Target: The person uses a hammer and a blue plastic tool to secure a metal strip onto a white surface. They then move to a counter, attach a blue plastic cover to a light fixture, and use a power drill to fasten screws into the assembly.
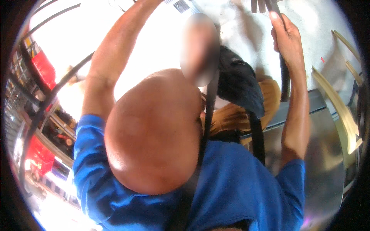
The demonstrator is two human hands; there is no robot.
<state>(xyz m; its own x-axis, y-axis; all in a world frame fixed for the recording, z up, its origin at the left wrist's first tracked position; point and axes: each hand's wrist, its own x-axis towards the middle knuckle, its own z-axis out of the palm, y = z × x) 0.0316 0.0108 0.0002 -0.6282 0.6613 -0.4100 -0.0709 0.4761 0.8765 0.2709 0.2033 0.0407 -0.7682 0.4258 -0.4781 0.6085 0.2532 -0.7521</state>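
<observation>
My right hand (287, 38), at the upper right, is closed around a long dark strip (285, 82), its thumb laid along it. Below the hand the strip hangs beside my forearm; its upper end runs to the top edge, next to some short dark tabs (259, 5). My left arm (110, 57) is raised toward the top left. Its hand lies beyond the top edge, so its fingers and anything in them are hidden. A large rounded area of bare skin (152, 134) blocks the middle; I cannot tell whose it is.
Beyond it shows another person in dark clothing (239, 81) and brown trousers (271, 98). Dark straps (210, 111) cross the view. At right stand a metal panel (322, 154) and curved pale strips (337, 100). Shelves, red bins (43, 69) and curved dark bars (71, 75) line the left.
</observation>
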